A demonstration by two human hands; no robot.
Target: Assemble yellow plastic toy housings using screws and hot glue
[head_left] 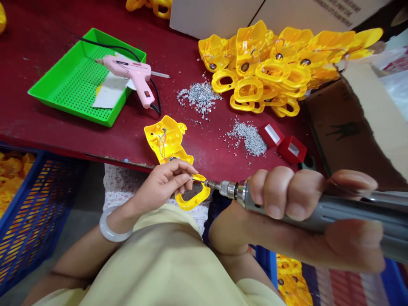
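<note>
Your right hand (283, 195) wraps firmly around a grey rotary tool (350, 212), its bit reaching the yellow plastic loop (194, 197). Your left hand (161, 182) closes narrowly at that loop, though what the fingertips pinch is hard to see. Beyond the loop lie a yellow plastic shell (165, 138) and a heap of tiny metal pieces (250, 138).

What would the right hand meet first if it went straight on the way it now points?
Leading with its grey rotary tool, the right hand would probably first meet the yellow plastic loop in the left hand; depth is unclear.
</note>
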